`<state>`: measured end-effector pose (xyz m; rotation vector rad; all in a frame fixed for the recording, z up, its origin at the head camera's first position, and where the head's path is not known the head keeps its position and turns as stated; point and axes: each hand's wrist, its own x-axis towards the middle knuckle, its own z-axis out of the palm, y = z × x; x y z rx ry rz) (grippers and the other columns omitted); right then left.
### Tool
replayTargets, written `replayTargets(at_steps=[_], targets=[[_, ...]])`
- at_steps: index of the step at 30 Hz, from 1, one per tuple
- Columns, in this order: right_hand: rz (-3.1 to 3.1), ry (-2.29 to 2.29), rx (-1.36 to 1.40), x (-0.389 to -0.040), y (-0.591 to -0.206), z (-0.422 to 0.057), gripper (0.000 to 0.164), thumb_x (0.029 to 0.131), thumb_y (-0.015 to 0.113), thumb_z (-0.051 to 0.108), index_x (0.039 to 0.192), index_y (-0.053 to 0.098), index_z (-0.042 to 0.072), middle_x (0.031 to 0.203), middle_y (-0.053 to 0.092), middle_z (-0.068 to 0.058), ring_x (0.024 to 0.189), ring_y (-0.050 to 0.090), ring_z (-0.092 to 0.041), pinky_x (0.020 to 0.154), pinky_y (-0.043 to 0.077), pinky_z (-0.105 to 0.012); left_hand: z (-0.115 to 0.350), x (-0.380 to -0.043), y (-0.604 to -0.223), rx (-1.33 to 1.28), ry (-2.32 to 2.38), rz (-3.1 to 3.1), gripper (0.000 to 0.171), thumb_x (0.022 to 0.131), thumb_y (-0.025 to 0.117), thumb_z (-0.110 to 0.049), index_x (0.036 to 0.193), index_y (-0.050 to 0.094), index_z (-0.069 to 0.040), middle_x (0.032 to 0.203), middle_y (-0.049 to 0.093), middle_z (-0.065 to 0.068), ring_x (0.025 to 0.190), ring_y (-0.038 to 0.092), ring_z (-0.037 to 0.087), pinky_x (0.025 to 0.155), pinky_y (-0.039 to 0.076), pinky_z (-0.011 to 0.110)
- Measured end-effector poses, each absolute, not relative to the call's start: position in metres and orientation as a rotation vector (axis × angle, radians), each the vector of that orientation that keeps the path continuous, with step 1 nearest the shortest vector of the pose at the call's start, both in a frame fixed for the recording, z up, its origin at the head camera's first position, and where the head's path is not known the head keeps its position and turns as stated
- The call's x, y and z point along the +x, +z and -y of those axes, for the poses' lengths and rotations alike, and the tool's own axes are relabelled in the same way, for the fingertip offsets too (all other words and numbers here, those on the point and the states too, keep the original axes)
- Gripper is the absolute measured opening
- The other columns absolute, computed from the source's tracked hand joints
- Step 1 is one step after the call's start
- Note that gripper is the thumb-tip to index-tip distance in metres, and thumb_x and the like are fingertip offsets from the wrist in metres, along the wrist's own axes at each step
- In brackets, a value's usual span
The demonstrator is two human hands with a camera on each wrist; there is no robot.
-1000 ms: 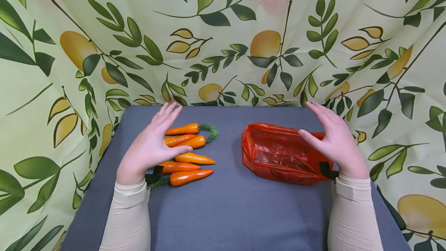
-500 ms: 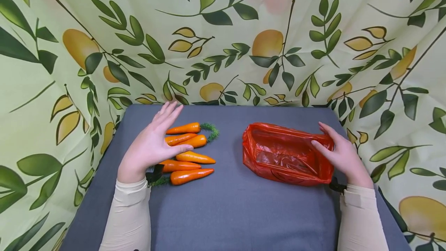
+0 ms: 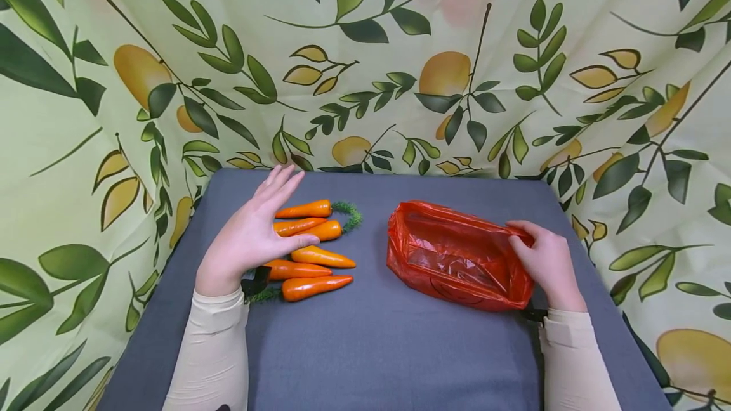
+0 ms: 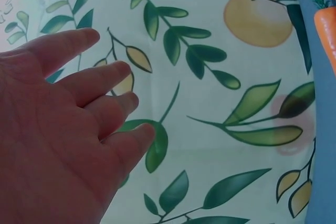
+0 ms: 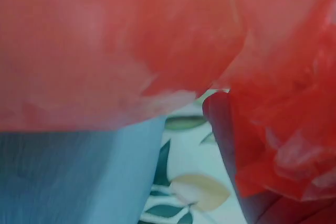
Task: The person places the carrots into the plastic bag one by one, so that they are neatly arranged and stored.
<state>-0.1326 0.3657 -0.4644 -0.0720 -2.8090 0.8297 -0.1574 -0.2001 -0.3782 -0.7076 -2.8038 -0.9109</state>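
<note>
A red plastic bag (image 3: 457, 293) stands with its mouth spread wide on the right half of the table. My right hand (image 3: 548, 259) pinches the bag's right rim between thumb and fingers; in the right wrist view the red plastic (image 5: 121, 51) fills most of the picture and covers much of the hand. On the left, my left hand (image 3: 245, 240) is held with fingers extended and thumb apart, holding nothing. It overlaps several orange carrots (image 3: 316, 288) with green tops, hiding their left parts. In the left wrist view the palm (image 4: 58, 145) faces the leafy cloth.
A grey-blue cloth covers the table (image 3: 394, 354). Behind and at both sides hangs a pale curtain (image 3: 394, 125) printed with leaves and orange fruit. One carrot's green top (image 3: 348, 213) points toward the bag.
My right hand has come down from above the bag's right end and taken hold of its rim, and the bag has shifted slightly left. The left hand has stayed nearly still.
</note>
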Motion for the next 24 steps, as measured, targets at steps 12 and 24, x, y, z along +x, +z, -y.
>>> replayTargets(at_steps=[12,24], targets=[[2.777,0.866,-0.115,-0.142,-0.461,-0.316,0.027,0.105,0.068,0.015,0.126,0.082,0.007,0.112,0.082,-0.023,0.073,0.070,-0.025,0.054,0.055,-0.023,0.203,-0.160,-0.382,-0.778,-0.955,2.749,0.115,0.085,0.094,-0.058,0.177,0.032,-0.030,0.186,0.021,-0.010,0.175,0.020,0.028,0.135,0.029,0.064],[2.761,0.906,-0.133,-0.139,-0.464,-0.315,0.028,0.106,0.067,0.019,0.126,0.082,0.005,0.110,0.082,-0.023,0.072,0.070,-0.026,0.054,0.057,-0.022,0.246,-0.164,-0.398,-0.709,-1.219,2.646,0.105,0.074,0.107,-0.032,0.164,0.055,-0.040,0.166,0.060,-0.004,0.155,0.057,0.024,0.127,0.046,0.044]])
